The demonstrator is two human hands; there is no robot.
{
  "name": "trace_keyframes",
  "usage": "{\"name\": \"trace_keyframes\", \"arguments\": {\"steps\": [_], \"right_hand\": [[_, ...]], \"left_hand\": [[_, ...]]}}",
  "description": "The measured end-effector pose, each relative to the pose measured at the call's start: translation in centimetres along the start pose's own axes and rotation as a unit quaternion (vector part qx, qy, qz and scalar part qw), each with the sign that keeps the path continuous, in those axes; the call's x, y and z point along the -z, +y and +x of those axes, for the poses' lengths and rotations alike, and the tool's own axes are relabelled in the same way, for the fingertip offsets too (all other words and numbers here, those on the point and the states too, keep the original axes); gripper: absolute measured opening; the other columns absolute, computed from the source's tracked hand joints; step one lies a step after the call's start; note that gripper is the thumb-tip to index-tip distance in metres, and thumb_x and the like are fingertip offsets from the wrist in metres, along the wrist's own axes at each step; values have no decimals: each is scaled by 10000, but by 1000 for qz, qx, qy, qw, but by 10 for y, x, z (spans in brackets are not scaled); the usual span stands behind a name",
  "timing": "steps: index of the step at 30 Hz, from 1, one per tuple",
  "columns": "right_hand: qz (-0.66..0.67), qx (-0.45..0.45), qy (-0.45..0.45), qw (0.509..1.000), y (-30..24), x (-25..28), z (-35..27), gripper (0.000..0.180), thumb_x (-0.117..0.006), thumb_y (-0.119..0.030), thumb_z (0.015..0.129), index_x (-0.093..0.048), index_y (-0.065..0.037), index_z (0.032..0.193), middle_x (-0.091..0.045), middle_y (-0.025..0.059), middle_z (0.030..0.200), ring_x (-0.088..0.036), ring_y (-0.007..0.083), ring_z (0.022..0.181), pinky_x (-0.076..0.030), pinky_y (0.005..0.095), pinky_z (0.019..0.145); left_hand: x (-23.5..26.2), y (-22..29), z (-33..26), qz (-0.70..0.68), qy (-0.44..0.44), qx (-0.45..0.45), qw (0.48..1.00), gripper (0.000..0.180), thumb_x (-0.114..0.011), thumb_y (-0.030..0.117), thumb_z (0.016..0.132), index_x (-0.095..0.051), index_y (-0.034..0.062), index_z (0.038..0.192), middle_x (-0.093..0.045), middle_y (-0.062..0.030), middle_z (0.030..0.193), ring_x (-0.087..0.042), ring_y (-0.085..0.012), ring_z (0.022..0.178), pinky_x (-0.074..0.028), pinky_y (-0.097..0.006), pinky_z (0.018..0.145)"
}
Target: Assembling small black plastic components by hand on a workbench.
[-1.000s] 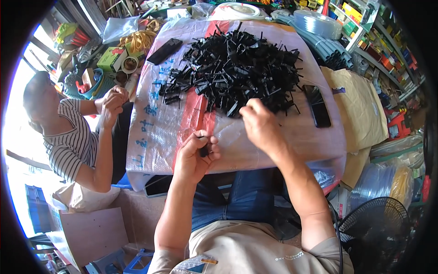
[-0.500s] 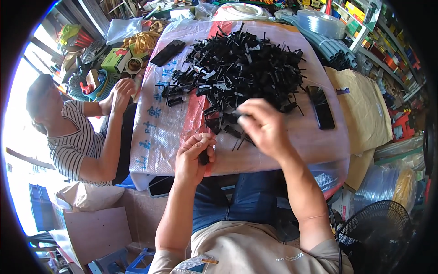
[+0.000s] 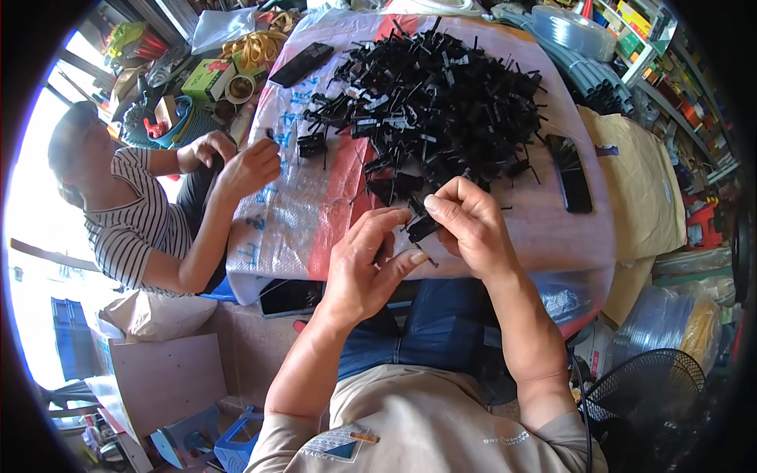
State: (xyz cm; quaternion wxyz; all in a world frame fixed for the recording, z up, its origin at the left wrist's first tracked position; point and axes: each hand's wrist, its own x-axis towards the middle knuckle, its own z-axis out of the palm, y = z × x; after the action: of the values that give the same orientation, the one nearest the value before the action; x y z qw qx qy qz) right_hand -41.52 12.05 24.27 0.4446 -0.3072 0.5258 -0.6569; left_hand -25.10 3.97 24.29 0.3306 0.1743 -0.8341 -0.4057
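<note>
My right hand (image 3: 471, 227) pinches a small black plastic part (image 3: 423, 229) between thumb and fingers, above the near side of the table. Facing it, my left hand (image 3: 369, 260) is open, its thumb and forefinger spread apart on either side of the part's left end. Whether those fingertips touch the part I cannot tell. A thin black pin (image 3: 421, 254) shows by the left thumb tip. Just beyond my hands lies a large heap of similar black parts (image 3: 441, 110) with thin pins sticking out.
The table has a white woven sheet (image 3: 276, 236) with a red stripe. Black phones lie at its far left (image 3: 302, 65) and right (image 3: 569, 173). A co-worker (image 3: 142, 205) sits at the left, one hand over the table edge. A black fan (image 3: 646, 386) stands at lower right.
My right hand has come nearer and now holds a black part. My left hand has opened and moved right, the dark piece in it gone from view. The co-worker's hand has reached over the table.
</note>
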Motion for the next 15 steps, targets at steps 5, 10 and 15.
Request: {"name": "trace_keyframes", "arguments": {"steps": [5, 10, 15], "right_hand": [[5, -50, -23, 998, 4, -8, -12, 174, -586, -215, 967, -558, -70, 876, -446, -73, 604, -379, 15, 481, -278, 187, 422], [-60, 113, -74, 989, 21, 2, -28, 173, -558, -58, 954, -581, 17, 1109, -598, 42, 951, -566, 78, 701, -483, 214, 606], [-51, 121, -49, 990, 29, 2, -32, 114, -571, -39, 927, -602, 6, 1027, -592, 24, 962, -567, 56, 745, -485, 205, 654]], "left_hand": [[-11, 2, -7, -1, 51, -53, 997, 214, -635, 1, 844, -578, -26, 1049, -627, -186, 931, -630, -367, 800, -502, -394, 685], [-16, -3, -13, 9, 54, -45, 997, 155, -594, 0, 879, -576, -21, 1032, -627, -168, 866, -635, -336, 740, -506, -363, 661], [-25, 1, -22, -30, 52, 0, 998, 125, -593, -22, 874, -566, -15, 996, -618, -163, 853, -635, -301, 715, -499, -342, 636]]}}
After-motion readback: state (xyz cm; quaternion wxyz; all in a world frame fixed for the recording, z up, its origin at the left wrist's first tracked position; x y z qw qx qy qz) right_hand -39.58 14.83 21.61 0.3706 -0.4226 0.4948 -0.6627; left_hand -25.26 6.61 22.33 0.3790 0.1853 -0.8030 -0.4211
